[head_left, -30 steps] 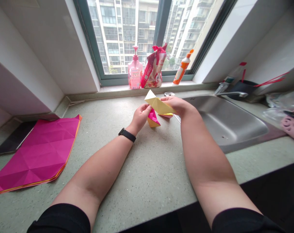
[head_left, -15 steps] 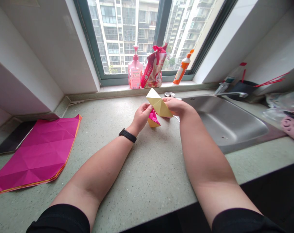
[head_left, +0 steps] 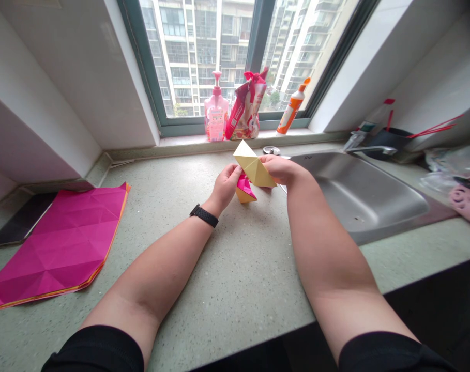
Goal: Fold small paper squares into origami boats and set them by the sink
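A folded paper piece [head_left: 253, 168], yellow on top with a pink part below, is held above the speckled green counter [head_left: 235, 268] near the window sill. My left hand [head_left: 224, 186], with a black watch on its wrist, pinches the paper's left side, its fingers closed over the pink part [head_left: 243, 185]. My right hand [head_left: 283, 168] grips the paper's right end with closed fingers. Both forearms reach forward from the counter's front edge.
A stack of creased pink sheets [head_left: 60, 243] lies at the left beside a dark phone [head_left: 17, 222]. A steel sink [head_left: 359, 194] with a tap is on the right. On the sill stand a pink pump bottle [head_left: 215, 111], a pink bag [head_left: 245, 106] and an orange bottle [head_left: 291, 108].
The yellow flap has tipped from a flatter lie to a steeper one, and my right hand shifted slightly left. Since half a second ago almost nothing has moved.
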A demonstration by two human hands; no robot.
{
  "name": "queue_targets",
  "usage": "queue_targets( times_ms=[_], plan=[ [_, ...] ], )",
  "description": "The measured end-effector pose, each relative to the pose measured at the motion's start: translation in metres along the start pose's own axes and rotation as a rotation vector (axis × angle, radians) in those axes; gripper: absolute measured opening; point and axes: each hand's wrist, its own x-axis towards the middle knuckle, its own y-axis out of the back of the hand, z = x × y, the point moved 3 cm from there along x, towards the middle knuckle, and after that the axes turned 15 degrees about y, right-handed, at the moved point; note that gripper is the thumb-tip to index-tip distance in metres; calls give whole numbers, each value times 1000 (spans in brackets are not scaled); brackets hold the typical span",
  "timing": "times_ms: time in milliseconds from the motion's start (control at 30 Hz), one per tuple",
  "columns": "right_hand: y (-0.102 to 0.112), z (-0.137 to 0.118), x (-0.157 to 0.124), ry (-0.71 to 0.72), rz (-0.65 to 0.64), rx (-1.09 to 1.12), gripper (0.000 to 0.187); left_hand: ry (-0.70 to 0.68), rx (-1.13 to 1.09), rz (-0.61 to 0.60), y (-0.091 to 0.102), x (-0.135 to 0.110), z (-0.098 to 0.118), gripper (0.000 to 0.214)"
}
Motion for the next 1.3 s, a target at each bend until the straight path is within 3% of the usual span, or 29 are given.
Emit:
queue_targets(
  times_ms=[367, 667, 733, 1100, 1300],
  plan=[
    [1, -3, 1, 10, -2, -95, 48, 0, -16, 19, 1, 1, 0, 24],
    [4, -4, 1, -75, 7, -69, 29, -55, 120, 135, 8, 5, -4, 3],
    [4, -6, 1, -91, 7, -74, 29, -74, 130, 172, 9, 5, -4, 7],
    [-1, -4, 7, 32, 87, 0, 15, -94, 126, 191, 5, 2, -3, 25],
    [-4, -4, 7, 52, 60, -14, 19, -113, 145, 208, 6, 1, 0, 15]
  ],
)
